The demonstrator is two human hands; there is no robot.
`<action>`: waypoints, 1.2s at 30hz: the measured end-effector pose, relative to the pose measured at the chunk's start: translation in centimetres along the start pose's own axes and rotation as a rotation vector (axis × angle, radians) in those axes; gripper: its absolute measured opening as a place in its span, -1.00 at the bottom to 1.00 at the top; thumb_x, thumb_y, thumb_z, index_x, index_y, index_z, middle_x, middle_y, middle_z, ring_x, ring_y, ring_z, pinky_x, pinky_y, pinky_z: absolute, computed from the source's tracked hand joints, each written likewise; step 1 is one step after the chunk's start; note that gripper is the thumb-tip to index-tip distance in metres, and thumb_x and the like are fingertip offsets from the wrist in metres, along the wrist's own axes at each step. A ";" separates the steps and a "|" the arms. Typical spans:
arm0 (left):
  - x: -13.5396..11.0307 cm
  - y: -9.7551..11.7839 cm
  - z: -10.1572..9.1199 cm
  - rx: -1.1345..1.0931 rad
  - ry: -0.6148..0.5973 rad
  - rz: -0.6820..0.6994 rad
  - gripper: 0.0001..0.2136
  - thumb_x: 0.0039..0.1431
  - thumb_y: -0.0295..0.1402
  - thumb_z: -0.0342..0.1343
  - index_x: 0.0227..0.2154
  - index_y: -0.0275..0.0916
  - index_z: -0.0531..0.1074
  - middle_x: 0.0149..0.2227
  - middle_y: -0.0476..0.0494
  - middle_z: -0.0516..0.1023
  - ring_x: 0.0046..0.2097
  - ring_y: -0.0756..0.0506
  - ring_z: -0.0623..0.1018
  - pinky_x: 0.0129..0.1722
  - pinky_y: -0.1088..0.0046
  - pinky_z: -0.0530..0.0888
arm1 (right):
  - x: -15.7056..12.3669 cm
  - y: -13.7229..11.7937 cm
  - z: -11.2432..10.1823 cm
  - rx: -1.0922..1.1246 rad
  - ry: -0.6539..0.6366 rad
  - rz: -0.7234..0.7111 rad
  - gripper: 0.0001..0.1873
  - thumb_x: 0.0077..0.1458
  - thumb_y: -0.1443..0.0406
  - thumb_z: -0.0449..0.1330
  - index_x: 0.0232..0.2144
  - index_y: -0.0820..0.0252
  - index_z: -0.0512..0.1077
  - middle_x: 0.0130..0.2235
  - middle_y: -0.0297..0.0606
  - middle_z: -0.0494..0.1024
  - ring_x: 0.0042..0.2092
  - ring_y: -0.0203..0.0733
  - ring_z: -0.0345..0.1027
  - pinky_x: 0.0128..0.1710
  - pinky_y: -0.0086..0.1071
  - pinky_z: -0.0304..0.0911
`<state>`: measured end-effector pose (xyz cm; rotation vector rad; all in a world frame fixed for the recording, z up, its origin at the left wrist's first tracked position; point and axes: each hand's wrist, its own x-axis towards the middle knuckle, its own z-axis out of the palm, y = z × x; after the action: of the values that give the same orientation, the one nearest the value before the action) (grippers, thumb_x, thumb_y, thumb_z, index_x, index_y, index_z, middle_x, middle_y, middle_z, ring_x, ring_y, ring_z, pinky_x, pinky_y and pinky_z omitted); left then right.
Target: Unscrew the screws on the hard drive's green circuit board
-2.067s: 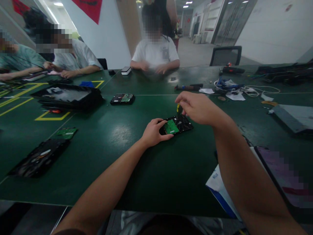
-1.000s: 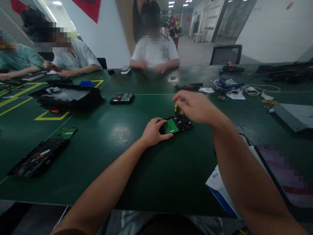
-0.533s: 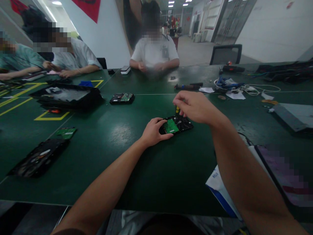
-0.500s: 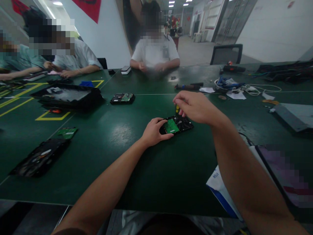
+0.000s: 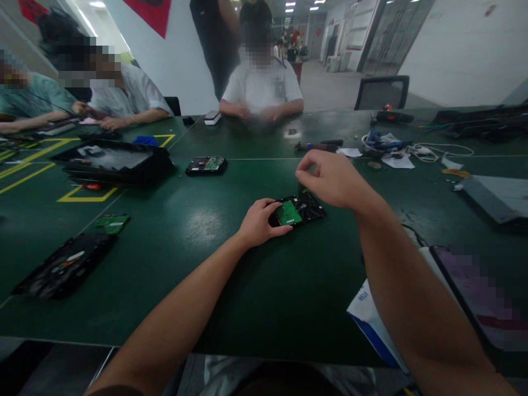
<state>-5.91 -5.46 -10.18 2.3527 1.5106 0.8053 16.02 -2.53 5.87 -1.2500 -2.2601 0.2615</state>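
Note:
A hard drive (image 5: 312,207) lies on the green table, its green circuit board (image 5: 289,213) facing up. My left hand (image 5: 259,223) grips the drive's left end, thumb along the near edge and fingers over the far one. Above the drive's right part is my right hand (image 5: 330,179), its fingers curled in a pinch. Under those fingers a bit of a screwdriver (image 5: 305,191) with a yellow and dark handle shows faintly; the hand hides most of it, and its tip cannot be made out.
Another hard drive (image 5: 206,165) lies farther off, left of centre. A black tray (image 5: 119,159) stands at left, with an opened drive (image 5: 66,267) and a loose circuit board (image 5: 113,223) nearer. A phone (image 5: 474,291) lies by my right forearm. Several people sit around the table.
My right hand has shifted slightly, its fingers curling tighter, and less of the yellow handle shows. My left hand and the drive stay put. Behind the seated person opposite, a standing person has moved.

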 end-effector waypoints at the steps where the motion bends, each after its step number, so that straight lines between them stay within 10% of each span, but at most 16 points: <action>1: 0.0 0.0 0.0 0.001 0.001 0.001 -0.28 0.12 0.13 0.33 0.24 -0.19 0.45 0.23 -0.34 0.46 0.25 -0.36 0.45 0.28 0.00 0.42 | 0.0 0.0 0.0 0.014 -0.003 -0.017 -0.86 0.24 0.26 0.22 -0.24 0.18 0.56 -0.24 -0.16 0.66 -0.24 -0.07 0.51 -0.19 -0.22 0.29; 10: 0.0 0.0 0.0 -0.003 -0.005 -0.003 -0.28 0.12 0.12 0.33 0.25 -0.19 0.45 0.22 -0.34 0.46 0.26 -0.35 0.44 0.29 0.01 0.41 | 0.0 0.5 0.2 0.246 -0.164 -0.028 -0.73 0.37 0.27 0.06 -0.02 0.15 0.53 -0.33 -0.25 0.66 -0.38 -0.19 0.51 -0.25 -0.29 0.35; 36: 0.0 0.1 -0.1 -0.003 -0.007 -0.008 -0.28 0.12 0.12 0.33 0.25 -0.18 0.45 0.22 -0.33 0.46 0.24 -0.36 0.45 0.28 0.00 0.41 | 0.2 0.4 0.4 0.004 0.005 -0.010 -0.86 0.20 0.23 0.25 -0.25 0.17 0.56 -0.23 -0.15 0.67 -0.21 -0.06 0.49 -0.17 -0.22 0.29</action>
<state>-5.91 -5.52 -10.04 2.3436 1.5134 0.7962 16.06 -2.13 5.46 -1.2358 -2.2599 0.2593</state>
